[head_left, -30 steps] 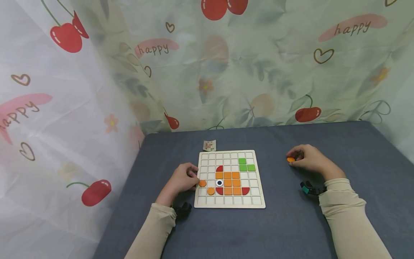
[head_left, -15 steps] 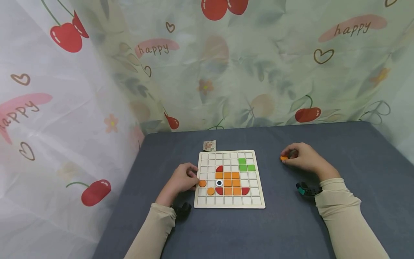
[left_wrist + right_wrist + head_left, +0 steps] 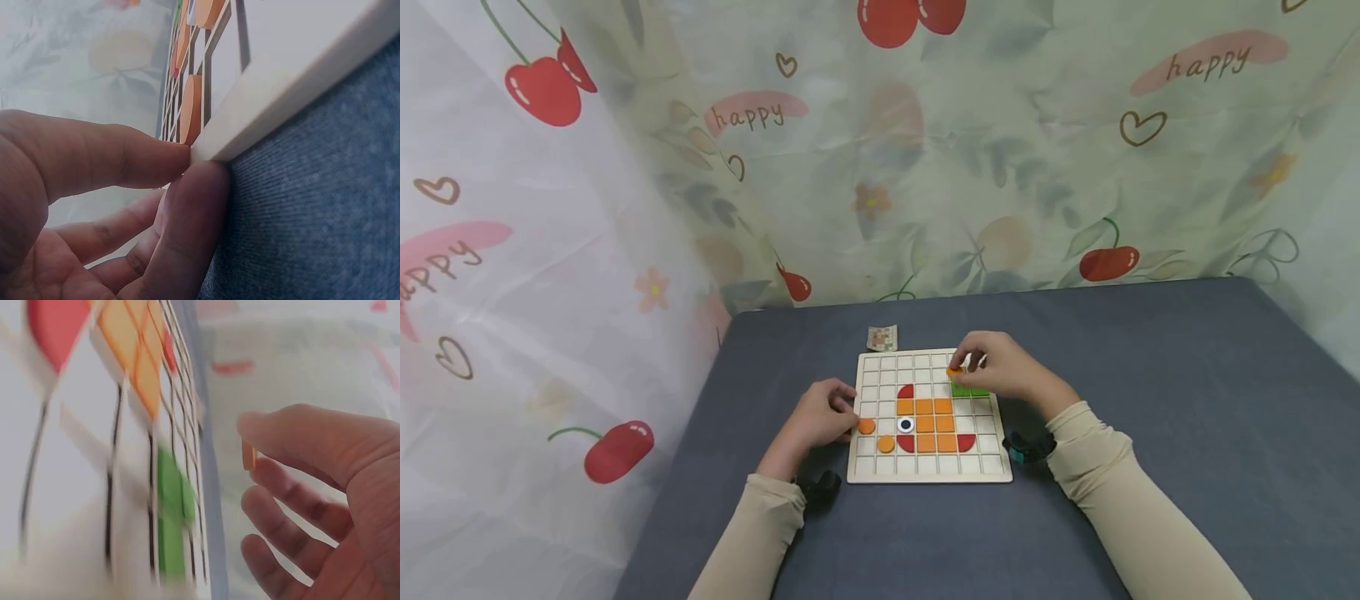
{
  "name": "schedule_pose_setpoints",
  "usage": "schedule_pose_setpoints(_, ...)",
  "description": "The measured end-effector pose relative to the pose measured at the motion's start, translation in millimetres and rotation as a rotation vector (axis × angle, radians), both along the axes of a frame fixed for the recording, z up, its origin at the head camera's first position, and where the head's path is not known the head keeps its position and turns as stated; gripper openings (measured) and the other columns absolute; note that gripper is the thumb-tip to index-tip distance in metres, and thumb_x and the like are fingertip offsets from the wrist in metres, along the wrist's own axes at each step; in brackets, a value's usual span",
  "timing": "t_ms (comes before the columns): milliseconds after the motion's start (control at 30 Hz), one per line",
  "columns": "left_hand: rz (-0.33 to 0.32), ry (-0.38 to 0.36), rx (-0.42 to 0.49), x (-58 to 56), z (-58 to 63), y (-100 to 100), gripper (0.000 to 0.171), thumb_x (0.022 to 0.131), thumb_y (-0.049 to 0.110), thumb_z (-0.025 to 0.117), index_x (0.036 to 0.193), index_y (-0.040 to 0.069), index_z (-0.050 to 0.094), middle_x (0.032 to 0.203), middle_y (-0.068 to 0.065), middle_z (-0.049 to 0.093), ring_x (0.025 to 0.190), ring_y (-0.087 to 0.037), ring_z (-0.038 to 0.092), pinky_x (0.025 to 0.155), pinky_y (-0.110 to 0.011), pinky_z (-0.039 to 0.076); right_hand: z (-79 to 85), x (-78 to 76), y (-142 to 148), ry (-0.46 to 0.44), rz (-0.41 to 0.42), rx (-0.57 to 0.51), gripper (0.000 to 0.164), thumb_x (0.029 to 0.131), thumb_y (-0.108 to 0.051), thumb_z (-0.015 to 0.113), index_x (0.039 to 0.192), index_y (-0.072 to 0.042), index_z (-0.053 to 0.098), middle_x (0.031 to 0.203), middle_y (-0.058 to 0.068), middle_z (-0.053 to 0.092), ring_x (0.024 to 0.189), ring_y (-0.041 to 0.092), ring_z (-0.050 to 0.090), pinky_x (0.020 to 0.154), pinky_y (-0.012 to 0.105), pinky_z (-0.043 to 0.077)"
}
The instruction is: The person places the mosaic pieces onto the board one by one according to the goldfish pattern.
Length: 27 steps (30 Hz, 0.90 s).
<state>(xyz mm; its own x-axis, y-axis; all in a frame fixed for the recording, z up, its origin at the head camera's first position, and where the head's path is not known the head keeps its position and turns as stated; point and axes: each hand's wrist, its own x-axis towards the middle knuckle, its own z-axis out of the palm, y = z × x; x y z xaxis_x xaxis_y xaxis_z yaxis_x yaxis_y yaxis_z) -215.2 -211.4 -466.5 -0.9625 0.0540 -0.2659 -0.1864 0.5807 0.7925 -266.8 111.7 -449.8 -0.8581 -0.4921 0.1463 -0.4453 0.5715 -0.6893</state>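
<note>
A white gridded board [image 3: 977, 472] lies flat, bearing orange square tiles [image 3: 925, 424], red curved-edge tiles [image 3: 966, 442], an eye tile [image 3: 906, 425] and two orange round tiles [image 3: 886, 444]. My left hand [image 3: 820, 414] grips the board's left edge; in the left wrist view the thumb and a finger [image 3: 200, 219] meet at the rim beside a round tile [image 3: 192, 111]. Over the board's far right part, my right hand [image 3: 1007, 367] pinches an orange round tile [image 3: 249, 455] between thumb and forefinger. Below it are green square tiles [image 3: 970, 391], partly hidden by that hand.
A small patterned card [image 3: 882, 337] lies just behind the board on the dark cloth-covered table [image 3: 1150, 358]. Printed fabric [image 3: 820, 167] hangs behind the table and along its left side. Both wrists wear dark straps [image 3: 1030, 447].
My right hand has moved left from the table's right side to above the board, carrying the orange round tile. The left hand stays at the board's edge. The head view has shifted slightly.
</note>
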Motion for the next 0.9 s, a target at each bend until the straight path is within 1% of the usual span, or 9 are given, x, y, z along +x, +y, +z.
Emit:
schedule_pose_setpoints(100,-0.001,-0.001,0.006,0.8,-1.4,-1,0.038,0.090,0.006,0.076,0.127,0.003,0.066,0.095,-0.013,0.068,0.072,-0.023,0.069,0.064,-0.033,0.064,-1.0,-0.1,-31,-0.013,0.043,0.033,0.008,0.092,-0.016,0.083,0.099,-0.014,0.080,0.101,0.001,0.072,0.088,0.015,0.066,0.078,0.032,0.058)
schedule_pose_setpoints(200,-0.007,-0.001,0.015,1.3,-3.0,-2,0.038,0.091,0.005,0.076,0.127,0.003,0.065,0.096,-0.014,0.068,0.073,-0.023,0.069,0.064,-0.033,0.064,-4.4,-0.8,-58,-0.023,0.066,0.075,0.006,0.093,-0.018,0.082,0.098,-0.017,0.080,0.101,-0.001,0.071,0.087,0.014,0.064,0.077,0.030,0.058)
schedule_pose_setpoints(400,-0.020,-0.002,0.034,-0.3,-4.1,-3,0.037,0.092,0.006,0.076,0.128,0.003,0.066,0.097,-0.014,0.069,0.073,-0.022,0.070,0.065,-0.034,0.064,-7.5,-4.9,-95,-0.037,0.087,0.129,0.005,0.093,-0.020,0.082,0.097,-0.018,0.080,0.100,-0.002,0.072,0.084,0.012,0.064,0.078,0.028,0.058)
schedule_pose_setpoints(600,-0.025,-0.005,0.032,-1.3,-3.2,-3,0.037,0.094,0.007,0.076,0.129,0.003,0.065,0.097,-0.014,0.068,0.072,-0.023,0.070,0.064,-0.034,0.064,-8.4,-10.0,-116,-0.052,0.122,0.173,0.005,0.094,-0.020,0.081,0.098,-0.017,0.080,0.097,-0.005,0.073,0.084,0.014,0.064,0.080,0.030,0.058)
schedule_pose_setpoints(900,-0.026,-0.001,0.029,-1.6,-1.4,-4,0.036,0.093,0.006,0.076,0.127,0.002,0.065,0.097,-0.014,0.069,0.072,-0.022,0.070,0.064,-0.034,0.064,-12.0,-15.9,-131,-0.057,0.157,0.212,0.005,0.095,-0.018,0.080,0.099,-0.016,0.081,0.097,-0.004,0.075,0.080,0.014,0.065,0.075,0.030,0.057)
